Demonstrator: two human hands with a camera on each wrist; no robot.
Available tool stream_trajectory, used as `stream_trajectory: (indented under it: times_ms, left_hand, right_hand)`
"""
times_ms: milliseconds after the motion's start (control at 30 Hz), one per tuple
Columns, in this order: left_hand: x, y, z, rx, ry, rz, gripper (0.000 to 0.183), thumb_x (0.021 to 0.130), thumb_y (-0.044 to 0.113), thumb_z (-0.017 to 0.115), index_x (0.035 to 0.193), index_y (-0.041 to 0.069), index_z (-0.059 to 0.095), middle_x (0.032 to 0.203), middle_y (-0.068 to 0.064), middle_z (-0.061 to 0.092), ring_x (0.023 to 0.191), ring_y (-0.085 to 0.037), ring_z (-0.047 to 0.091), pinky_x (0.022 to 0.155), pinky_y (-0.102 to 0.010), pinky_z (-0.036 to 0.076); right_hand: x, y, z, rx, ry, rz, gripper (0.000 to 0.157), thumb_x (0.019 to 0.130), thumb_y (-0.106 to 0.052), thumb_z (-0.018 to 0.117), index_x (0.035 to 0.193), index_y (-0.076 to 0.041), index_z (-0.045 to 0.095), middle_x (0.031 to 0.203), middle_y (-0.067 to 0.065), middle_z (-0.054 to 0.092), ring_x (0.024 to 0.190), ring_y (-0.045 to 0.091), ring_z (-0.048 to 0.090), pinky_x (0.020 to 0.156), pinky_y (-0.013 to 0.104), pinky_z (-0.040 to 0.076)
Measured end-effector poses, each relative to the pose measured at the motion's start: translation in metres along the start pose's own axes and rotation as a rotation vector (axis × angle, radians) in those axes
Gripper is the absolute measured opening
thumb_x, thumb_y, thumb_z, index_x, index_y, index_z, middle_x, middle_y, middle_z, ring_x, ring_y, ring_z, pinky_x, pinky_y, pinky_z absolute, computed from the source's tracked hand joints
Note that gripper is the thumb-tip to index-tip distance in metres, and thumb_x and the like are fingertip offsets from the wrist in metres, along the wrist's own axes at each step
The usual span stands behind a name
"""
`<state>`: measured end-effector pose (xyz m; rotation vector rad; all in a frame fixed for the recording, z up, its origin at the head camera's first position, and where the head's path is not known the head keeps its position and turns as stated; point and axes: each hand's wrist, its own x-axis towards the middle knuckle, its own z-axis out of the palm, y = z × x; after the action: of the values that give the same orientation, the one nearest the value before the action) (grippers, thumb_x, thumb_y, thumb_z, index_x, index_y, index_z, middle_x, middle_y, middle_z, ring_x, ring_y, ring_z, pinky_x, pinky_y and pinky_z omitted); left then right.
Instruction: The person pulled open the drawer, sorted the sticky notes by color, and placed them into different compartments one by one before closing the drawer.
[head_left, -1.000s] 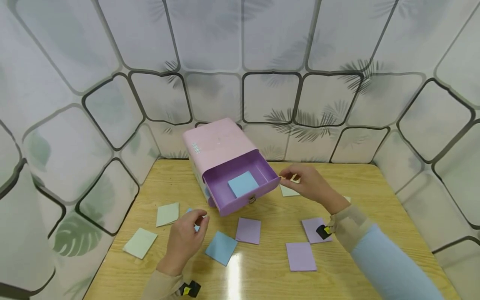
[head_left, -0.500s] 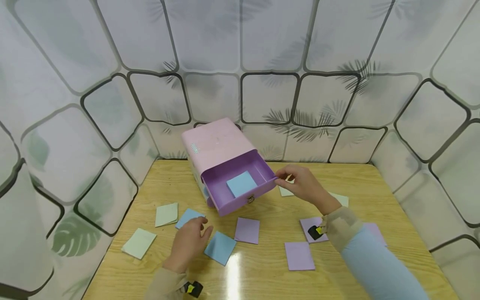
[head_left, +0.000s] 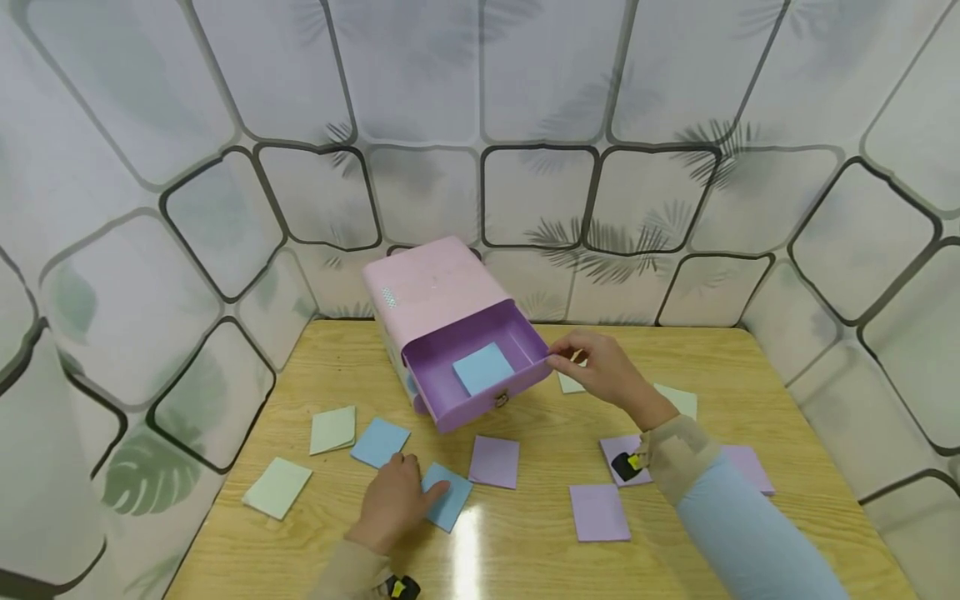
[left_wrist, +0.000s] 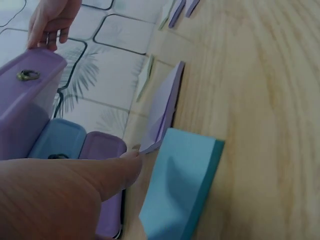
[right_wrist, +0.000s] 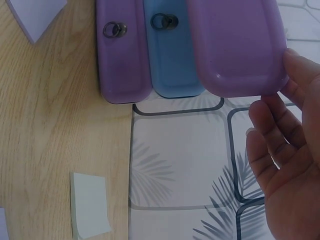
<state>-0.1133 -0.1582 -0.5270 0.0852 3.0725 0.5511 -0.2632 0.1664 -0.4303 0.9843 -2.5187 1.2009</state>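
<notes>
A small pink chest of drawers (head_left: 442, 283) stands with its purple top drawer (head_left: 468, 408) pulled out. Inside that drawer lies a light blue pad of sticky notes (head_left: 483, 368). My right hand (head_left: 603, 371) pinches the drawer's right front corner; in the right wrist view the thumb (right_wrist: 300, 67) is at its edge. My left hand (head_left: 396, 500) hovers low over the table, fingers relaxed, its thumb overlapping a blue sticky note pad (head_left: 454, 502). A second blue pad (head_left: 381, 442) lies just beyond its fingertips. The left wrist view shows the blue pad (left_wrist: 182, 175) below the thumb.
Green pads (head_left: 277, 487) lie at the left and behind the right hand. Several purple pads (head_left: 600, 512) are spread across the middle and right of the wooden table (head_left: 525, 567). A patterned curtain (head_left: 540, 192) surrounds the table on three sides.
My left hand has moved right and down, from over the farther blue pad to the nearer one. My right hand has come to the drawer's corner and stays there.
</notes>
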Motion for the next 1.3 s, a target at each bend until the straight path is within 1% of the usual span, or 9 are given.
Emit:
stream_trajectory:
  times_ms: [33, 133, 200, 267, 433, 600, 800, 1000, 1300]
  left_hand:
    - [-0.001, 0.002, 0.001, 0.017, -0.014, -0.004, 0.06, 0.08, 0.054, 0.071, 0.086, -0.004, 0.058, 0.088, -0.019, 0.055, 0.075, -0.031, 0.058, 0.06, -0.043, 0.053]
    - [-0.004, 0.007, 0.004, 0.057, -0.036, -0.022, 0.078, 0.076, 0.062, 0.07, 0.098, -0.012, 0.059, 0.096, -0.023, 0.055, 0.085, -0.037, 0.058, 0.065, -0.047, 0.054]
    - [-0.006, 0.009, 0.006, 0.074, -0.041, -0.033, 0.084, 0.074, 0.064, 0.07, 0.104, -0.014, 0.059, 0.099, -0.024, 0.054, 0.089, -0.038, 0.057, 0.067, -0.048, 0.054]
    - [-0.007, 0.01, 0.007, 0.075, -0.036, -0.031, 0.087, 0.072, 0.064, 0.072, 0.106, -0.015, 0.059, 0.097, -0.022, 0.053, 0.088, -0.037, 0.056, 0.067, -0.047, 0.054]
    - [-0.009, 0.011, 0.008, 0.064, -0.014, -0.007, 0.081, 0.069, 0.058, 0.078, 0.103, -0.014, 0.06, 0.092, -0.019, 0.054, 0.083, -0.032, 0.057, 0.066, -0.045, 0.054]
    - [-0.009, 0.012, 0.01, 0.068, 0.016, 0.01, 0.073, 0.068, 0.053, 0.081, 0.099, -0.01, 0.062, 0.086, -0.016, 0.055, 0.076, -0.03, 0.056, 0.062, -0.044, 0.053]
    - [-0.008, 0.013, 0.011, 0.036, 0.054, 0.02, 0.064, 0.066, 0.048, 0.084, 0.09, -0.007, 0.061, 0.08, -0.012, 0.052, 0.069, -0.026, 0.054, 0.057, -0.042, 0.051]
    - [-0.007, 0.013, 0.012, 0.032, 0.05, 0.011, 0.063, 0.065, 0.047, 0.085, 0.086, -0.007, 0.06, 0.078, -0.011, 0.05, 0.069, -0.026, 0.053, 0.058, -0.042, 0.051]
    - [-0.006, 0.013, 0.012, 0.033, 0.04, 0.005, 0.068, 0.065, 0.048, 0.085, 0.092, -0.008, 0.058, 0.084, -0.014, 0.052, 0.075, -0.028, 0.054, 0.063, -0.043, 0.052]
  right_hand:
    - [0.0, 0.0, 0.0, 0.0, 0.0, 0.003, 0.01, 0.09, -0.025, 0.07, 0.096, -0.018, 0.072, 0.086, -0.011, 0.065, 0.077, 0.008, 0.059, 0.065, 0.029, 0.051]
    - [0.001, 0.0, 0.0, 0.0, 0.0, 0.006, 0.009, 0.09, -0.025, 0.07, 0.096, -0.018, 0.072, 0.086, -0.01, 0.065, 0.077, 0.008, 0.059, 0.065, 0.029, 0.051]
    - [0.001, 0.0, 0.0, -0.001, 0.0, 0.007, 0.009, 0.09, -0.025, 0.07, 0.096, -0.018, 0.071, 0.087, -0.01, 0.065, 0.077, 0.008, 0.059, 0.065, 0.029, 0.051]
    - [0.001, -0.001, 0.0, 0.0, 0.001, 0.008, 0.009, 0.09, -0.024, 0.07, 0.096, -0.018, 0.072, 0.087, -0.01, 0.066, 0.077, 0.008, 0.059, 0.065, 0.029, 0.05]
    - [0.001, -0.001, 0.0, -0.001, -0.003, 0.016, 0.009, 0.09, -0.024, 0.07, 0.096, -0.018, 0.071, 0.087, -0.01, 0.065, 0.077, 0.008, 0.059, 0.065, 0.029, 0.05]
    - [0.001, -0.001, 0.001, -0.007, -0.011, 0.021, 0.01, 0.09, -0.025, 0.069, 0.096, -0.017, 0.071, 0.087, -0.01, 0.065, 0.077, 0.008, 0.059, 0.065, 0.029, 0.05]
    - [0.001, -0.003, 0.0, -0.006, -0.014, 0.026, 0.011, 0.091, -0.026, 0.069, 0.096, -0.018, 0.071, 0.086, -0.01, 0.065, 0.077, 0.009, 0.059, 0.065, 0.029, 0.051]
    - [0.001, -0.003, -0.001, -0.012, -0.024, 0.037, 0.011, 0.09, -0.028, 0.069, 0.096, -0.018, 0.071, 0.087, -0.01, 0.065, 0.078, 0.008, 0.059, 0.065, 0.029, 0.051]
    - [0.001, -0.004, -0.001, -0.004, -0.02, 0.044, 0.011, 0.09, -0.027, 0.069, 0.096, -0.018, 0.071, 0.087, -0.01, 0.066, 0.078, 0.008, 0.059, 0.065, 0.029, 0.051]
